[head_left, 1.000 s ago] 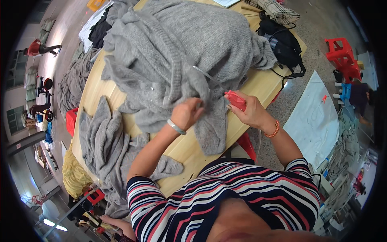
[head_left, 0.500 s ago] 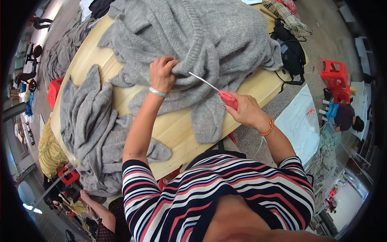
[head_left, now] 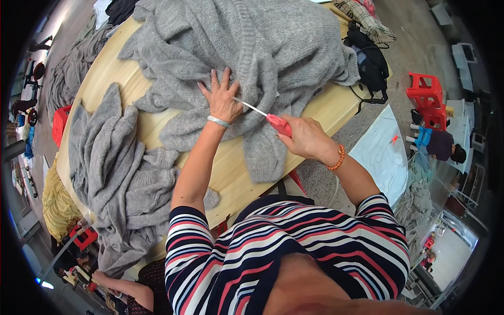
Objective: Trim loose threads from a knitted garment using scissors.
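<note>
Grey knitted wool garment (head_left: 252, 58) on pale wooden bench (head_left: 325, 107).
Left hand (head_left: 223, 97) presses spread on it; right hand (head_left: 304, 137) grips a red-handled thin metal tool (head_left: 268, 118).

A: Site type? Reads as a garment workshop, knitwear finishing.

B: Agreed. Large bare wooden tabletop (head_left: 336, 107), heaped with grey knit sweaters (head_left: 273, 42); a second pile (head_left: 115, 178) hangs over its left end.

A: More grey knits (head_left: 68, 79) heaped on the floor at far left. Yellow fabric bundle (head_left: 55, 202) below the tabletop edge.

B: Concrete floor (head_left: 415, 37), speckled. Red plastic stool (head_left: 424, 92) at right, a red crate (head_left: 59, 123) at left.

A: A seated person (head_left: 443, 147) at right, beside a white sheet (head_left: 380, 152) spread on the floor.

B: Black bag (head_left: 370, 60) slung at the tabletop corner. Working space, not a home.
</note>
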`<state>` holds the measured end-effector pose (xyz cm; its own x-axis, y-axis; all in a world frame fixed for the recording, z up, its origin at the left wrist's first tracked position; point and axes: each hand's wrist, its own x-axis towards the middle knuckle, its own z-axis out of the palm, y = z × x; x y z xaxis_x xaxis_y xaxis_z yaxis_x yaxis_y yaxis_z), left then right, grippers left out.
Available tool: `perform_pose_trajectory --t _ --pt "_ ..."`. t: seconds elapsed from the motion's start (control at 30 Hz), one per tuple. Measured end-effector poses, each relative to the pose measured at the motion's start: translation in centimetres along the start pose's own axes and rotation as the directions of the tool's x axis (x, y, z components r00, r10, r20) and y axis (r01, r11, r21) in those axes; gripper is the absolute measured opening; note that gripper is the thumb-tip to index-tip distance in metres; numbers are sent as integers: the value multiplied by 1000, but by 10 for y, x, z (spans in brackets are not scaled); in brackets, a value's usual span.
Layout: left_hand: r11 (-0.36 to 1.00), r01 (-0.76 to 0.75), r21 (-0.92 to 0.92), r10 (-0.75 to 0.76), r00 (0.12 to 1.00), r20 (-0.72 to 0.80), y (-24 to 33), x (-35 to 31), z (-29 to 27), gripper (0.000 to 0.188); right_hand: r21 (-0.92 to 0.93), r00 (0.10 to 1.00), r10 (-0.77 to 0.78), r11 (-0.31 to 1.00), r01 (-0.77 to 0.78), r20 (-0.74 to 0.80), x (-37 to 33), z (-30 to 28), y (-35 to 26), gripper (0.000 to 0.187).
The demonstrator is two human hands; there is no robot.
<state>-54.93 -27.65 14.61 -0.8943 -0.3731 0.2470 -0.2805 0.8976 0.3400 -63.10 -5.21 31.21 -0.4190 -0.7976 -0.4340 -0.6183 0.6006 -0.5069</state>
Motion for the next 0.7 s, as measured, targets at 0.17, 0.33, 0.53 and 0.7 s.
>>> perform_pose_trajectory --t 0.17,0.33,0.53,0.7 --pt "1000 7 19 -8 1000 10 -5 -7 8 32 -2 999 -14 1000 14 -46 25 9 -12 34" --pt "998 45 -35 -46 999 -22 -1 -13 15 31 -34 999 -21 999 20 -42 26 7 -13 34" --pt "996 84 -15 -82 993 83 -8 -17 12 41 -111 996 72 992 -66 46 -27 6 16 35" --pt "992 73 -102 -77 996 -36 4 -20 4 50 -52 997 63 996 -66 -44 -25 11 2 32"
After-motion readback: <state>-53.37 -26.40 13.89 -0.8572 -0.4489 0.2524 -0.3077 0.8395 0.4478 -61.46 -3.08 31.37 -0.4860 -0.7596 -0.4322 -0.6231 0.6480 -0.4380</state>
